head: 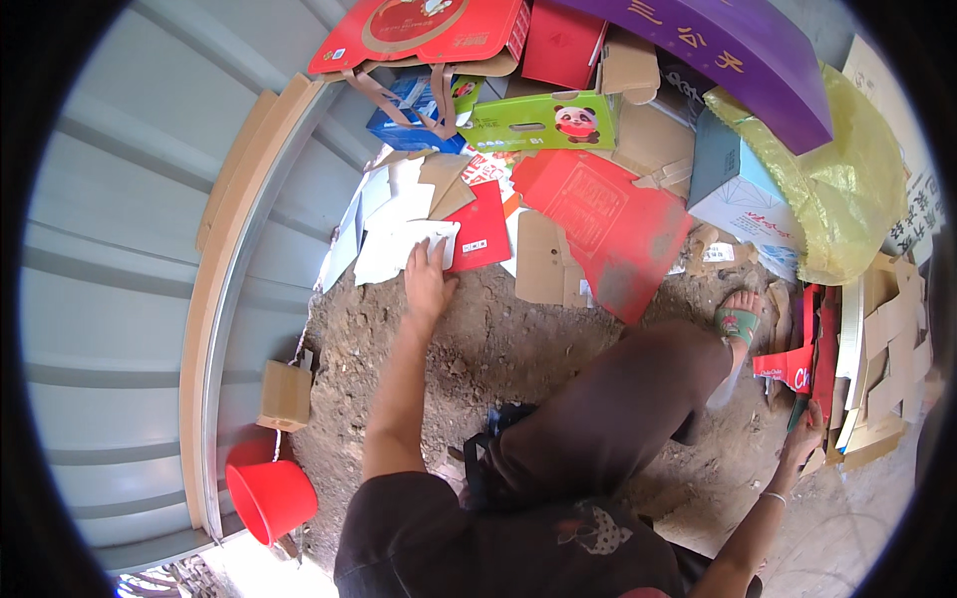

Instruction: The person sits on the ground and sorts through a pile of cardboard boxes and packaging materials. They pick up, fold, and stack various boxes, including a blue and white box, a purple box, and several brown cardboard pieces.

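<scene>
My left hand (428,282) reaches forward, its fingertips lying on a white cardboard sheet (392,250) and its thumb held apart. Just right of those fingers lies a red flat card (482,232). Off to the right, my right hand (804,433) grips the lower end of a red cardboard strip (825,351), beside a torn red piece with white lettering (785,368). A large, dirt-marked red cardboard sheet (605,217) is spread on the ground between the two hands.
Cartons pile up ahead: a green panda box (538,123), a blue box (411,112), a purple box (748,52) and a yellow plastic bag (860,187). Flattened cardboard (893,351) is stacked at right. A red bucket (277,497) stands near the corrugated metal wall (112,299).
</scene>
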